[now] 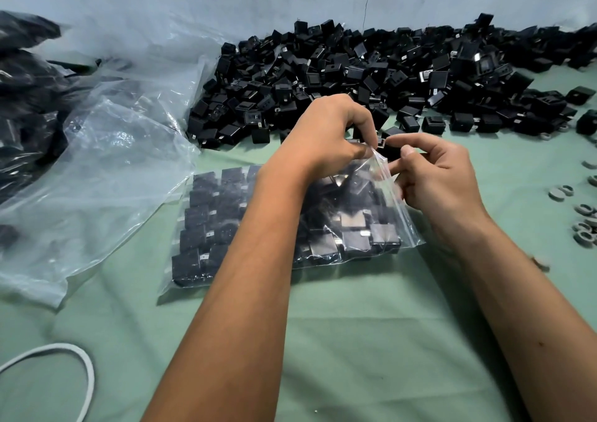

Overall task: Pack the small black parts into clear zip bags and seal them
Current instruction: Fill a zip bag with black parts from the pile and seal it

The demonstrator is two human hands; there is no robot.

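- Lying at the centre of the green table (355,341), the clear zip bag (381,228) is packed with rows of small black parts (206,224), its mouth raised toward twelve o'clock where both hands meet.
- Its long axis runs roughly from eight o'clock to two o'clock; the open strip sits at the far end, just in front of the loose pile of black parts (371,76).
- The left hand (326,131) pinches the bag's top edge between thumb and fingers, its forearm crossing over the filled part of the bag.
- The right hand (442,176) has curled fingers that grip the same edge from the three o'clock side; a dark part seems to sit between the two hands at the mouth, though I cannot tell which hand holds it.
- Both hands are about equally near the strip, so sealing likely turns on sliding the pinch along that edge.
- A large crumpled plastic sheet (106,163) lies at nine o'clock, and small grey rings (584,224) are scattered at three o'clock.
- A white cord loop (77,357) curves at seven o'clock.
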